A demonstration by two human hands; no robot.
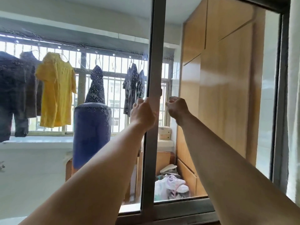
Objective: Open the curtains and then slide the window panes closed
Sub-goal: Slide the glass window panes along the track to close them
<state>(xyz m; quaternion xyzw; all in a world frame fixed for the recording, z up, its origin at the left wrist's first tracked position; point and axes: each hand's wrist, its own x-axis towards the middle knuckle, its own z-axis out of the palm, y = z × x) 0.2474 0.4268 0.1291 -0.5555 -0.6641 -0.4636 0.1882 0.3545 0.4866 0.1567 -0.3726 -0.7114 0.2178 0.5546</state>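
Observation:
A sliding window pane with spotted, dusty glass fills the left of the view. Its grey vertical stile stands in the middle. My left hand grips the stile at mid-height, fingers wrapped around its left edge. My right hand is closed in a fist just right of the stile, apart from it, with nothing visible in it. Right of the stile is the opening, bounded by the grey window frame. A pale curtain hangs pulled aside at the far right edge.
The grey bottom track runs along the sill. Beyond the window are a wooden cabinet, a blue punching bag, clothes on hangers including a yellow garment, barred outer windows, and shoes and bags on the floor.

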